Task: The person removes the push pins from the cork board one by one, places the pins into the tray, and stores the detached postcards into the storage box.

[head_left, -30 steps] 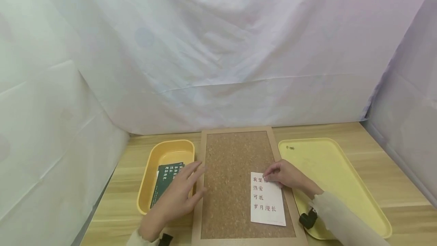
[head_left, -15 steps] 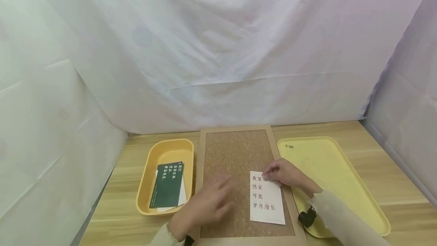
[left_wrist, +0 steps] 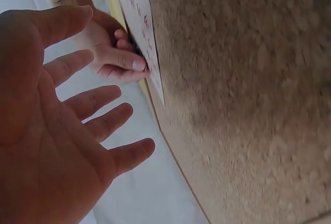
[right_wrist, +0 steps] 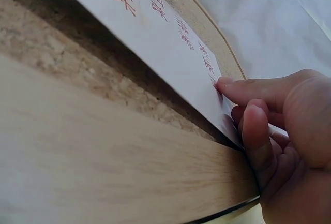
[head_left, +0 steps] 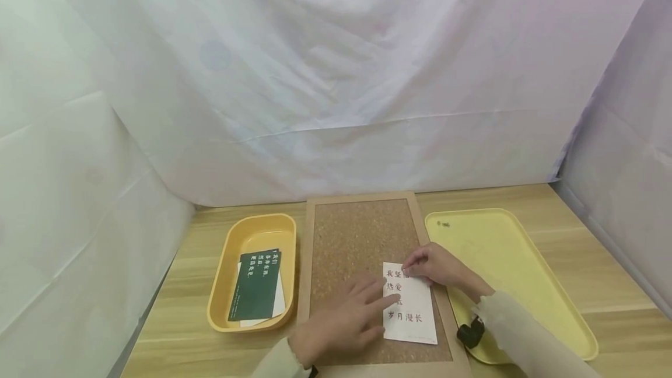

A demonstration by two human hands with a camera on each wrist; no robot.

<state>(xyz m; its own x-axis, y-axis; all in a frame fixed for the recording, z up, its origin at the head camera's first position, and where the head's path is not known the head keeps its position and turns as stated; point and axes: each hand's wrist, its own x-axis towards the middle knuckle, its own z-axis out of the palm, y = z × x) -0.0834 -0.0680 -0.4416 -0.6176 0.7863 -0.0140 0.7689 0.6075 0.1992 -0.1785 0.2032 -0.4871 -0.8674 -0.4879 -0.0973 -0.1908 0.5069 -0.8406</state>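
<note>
A white card with red Chinese characters (head_left: pixel 415 326) lies over the right part of the framed corkboard (head_left: pixel 362 229). My right hand (head_left: pixel 441 265) pinches the card near its upper right corner. In the right wrist view the thumb is on the printed face of the card (right_wrist: pixel 160 38), and the card's near long edge stands slightly off the cork. My left hand (head_left: pixel 349 315), slightly blurred, is over the board with fingers spread, reaching across the card's left edge. The left wrist view shows the left palm (left_wrist: pixel 57 141) holding nothing; whether its fingertips touch the card I cannot tell.
Left of the board stands a deep yellow-orange tray (head_left: pixel 216 302) holding a dark green card (head_left: pixel 256 290) on top of other cards. A flat pale yellow tray (head_left: pixel 525 284) lies to the right, small dark bits near its top left. White cloth (head_left: pixel 325 74) encloses the table.
My left hand has moved right, from beside the yellow-orange tray across the corkboard to the card's left edge. The right hand stays in place, still pinching the card.
</note>
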